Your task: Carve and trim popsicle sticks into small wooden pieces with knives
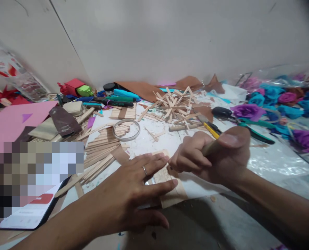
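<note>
My left hand (136, 192), with a ring on one finger, lies flat over a thin pale wooden piece (177, 189), fingers spread across its left side. On that piece a worn or carved patch shows between my hands. In a fist above its right side, my right hand (214, 156) is wrapped round a wooden-handled tool (210, 147); the tool's working end is hidden by the fingers. White paper (203, 184) lies under the wooden piece. Left of it are stacked craft sticks (102, 142) and a roll of tape (126, 130).
A phone (37, 208) lies at the left. Behind my hands sits a heap of crossed craft sticks (175, 104). A yellow utility knife (211, 128) and green-handled pliers (257, 132) rest at the right, near purple and blue paper flowers (249, 111). A wall stands behind.
</note>
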A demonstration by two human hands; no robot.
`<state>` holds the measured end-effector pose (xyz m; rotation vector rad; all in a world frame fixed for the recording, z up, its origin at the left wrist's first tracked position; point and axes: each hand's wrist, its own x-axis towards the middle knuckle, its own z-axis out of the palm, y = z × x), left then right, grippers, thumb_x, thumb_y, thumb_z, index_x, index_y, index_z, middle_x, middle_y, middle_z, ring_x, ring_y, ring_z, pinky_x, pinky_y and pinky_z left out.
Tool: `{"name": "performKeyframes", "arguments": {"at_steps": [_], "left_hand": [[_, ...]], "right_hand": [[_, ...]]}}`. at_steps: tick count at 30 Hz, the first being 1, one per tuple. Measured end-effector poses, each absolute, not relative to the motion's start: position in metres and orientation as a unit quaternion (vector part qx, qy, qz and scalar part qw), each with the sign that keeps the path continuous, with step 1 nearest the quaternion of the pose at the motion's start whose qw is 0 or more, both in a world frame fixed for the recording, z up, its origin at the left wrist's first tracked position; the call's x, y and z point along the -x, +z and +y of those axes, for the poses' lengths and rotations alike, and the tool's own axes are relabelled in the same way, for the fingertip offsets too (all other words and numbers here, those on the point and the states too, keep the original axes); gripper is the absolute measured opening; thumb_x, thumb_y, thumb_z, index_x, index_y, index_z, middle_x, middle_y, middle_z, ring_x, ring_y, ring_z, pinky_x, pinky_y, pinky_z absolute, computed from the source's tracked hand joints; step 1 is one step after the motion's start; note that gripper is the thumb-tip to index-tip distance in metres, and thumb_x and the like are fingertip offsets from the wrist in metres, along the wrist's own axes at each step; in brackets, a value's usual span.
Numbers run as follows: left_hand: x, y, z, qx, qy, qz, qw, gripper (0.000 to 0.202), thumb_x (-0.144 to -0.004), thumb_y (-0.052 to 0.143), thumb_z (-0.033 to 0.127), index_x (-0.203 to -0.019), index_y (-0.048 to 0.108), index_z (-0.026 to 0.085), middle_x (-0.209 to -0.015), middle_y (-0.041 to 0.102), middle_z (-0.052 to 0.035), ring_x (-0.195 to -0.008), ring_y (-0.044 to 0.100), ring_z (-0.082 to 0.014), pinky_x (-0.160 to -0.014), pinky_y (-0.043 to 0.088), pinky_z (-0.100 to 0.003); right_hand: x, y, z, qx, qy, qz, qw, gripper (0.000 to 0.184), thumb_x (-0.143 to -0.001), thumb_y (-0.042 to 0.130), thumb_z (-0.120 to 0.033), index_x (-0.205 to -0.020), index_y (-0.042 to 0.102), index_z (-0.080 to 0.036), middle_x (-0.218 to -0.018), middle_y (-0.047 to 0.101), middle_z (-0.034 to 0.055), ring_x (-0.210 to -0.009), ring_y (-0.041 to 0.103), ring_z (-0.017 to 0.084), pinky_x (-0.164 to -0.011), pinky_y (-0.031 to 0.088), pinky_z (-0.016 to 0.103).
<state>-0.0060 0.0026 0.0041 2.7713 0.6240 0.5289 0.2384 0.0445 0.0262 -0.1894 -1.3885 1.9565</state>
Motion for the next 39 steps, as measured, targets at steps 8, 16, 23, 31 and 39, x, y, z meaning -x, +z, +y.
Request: {"name": "performKeyframes", "arguments": {"at_steps": [8,16,23,31,39], "left_hand": [[0.005,0.004,0.004,-0.954,0.166,0.214,0.130,0.065,-0.093,0.070,0.055,-0.150,0.050,0.031,-0.163,0.045,-0.0156,-0.154,0.038,-0.0350,-0.119,0.042,-0.059],[0.005,0.004,0.005,-0.956,0.165,0.213,0.120,0.068,-0.091,0.070,0.058,-0.150,0.050,0.032,-0.163,0.044,-0.0156,-0.151,0.042,-0.0373,-0.118,0.043,-0.061],[0.006,-0.002,0.003,-0.953,0.181,0.213,0.113,0.068,-0.092,0.069,0.059,-0.151,0.049,0.033,-0.163,0.043,-0.0158,-0.151,0.041,-0.0369,-0.116,0.045,-0.059],[0.015,0.010,0.006,-0.958,0.175,0.219,0.062,0.070,-0.091,0.069,0.060,-0.150,0.050,0.028,-0.155,0.052,-0.0200,-0.142,0.051,-0.0398,-0.113,0.045,-0.061],[0.013,0.042,0.000,-0.928,0.138,0.342,0.044,0.059,-0.085,0.072,0.066,-0.113,0.060,0.016,-0.103,0.069,-0.0131,-0.095,0.066,-0.0321,-0.081,0.055,-0.048]], "right_hand": [[-0.235,0.023,0.043,0.072,0.756,-0.530,0.377,0.050,-0.083,0.050,-0.062,-0.053,0.038,-0.023,-0.046,0.029,-0.0047,-0.045,0.024,0.011,-0.055,0.029,0.032],[-0.235,0.023,0.044,0.069,0.757,-0.521,0.389,0.053,-0.087,0.047,-0.064,-0.054,0.040,-0.023,-0.046,0.030,-0.0040,-0.046,0.026,0.012,-0.055,0.029,0.032],[-0.236,0.020,0.043,0.064,0.758,-0.504,0.409,0.055,-0.088,0.046,-0.067,-0.055,0.042,-0.023,-0.047,0.033,-0.0040,-0.047,0.029,0.013,-0.057,0.032,0.033],[-0.235,0.019,0.042,0.064,0.761,-0.502,0.406,0.055,-0.086,0.048,-0.067,-0.054,0.043,-0.022,-0.046,0.033,-0.0034,-0.047,0.032,0.014,-0.057,0.034,0.034],[-0.237,0.017,0.041,0.069,0.768,-0.483,0.415,0.051,-0.085,0.050,-0.063,-0.056,0.047,-0.022,-0.047,0.034,-0.0033,-0.048,0.032,0.014,-0.058,0.034,0.034]]}}
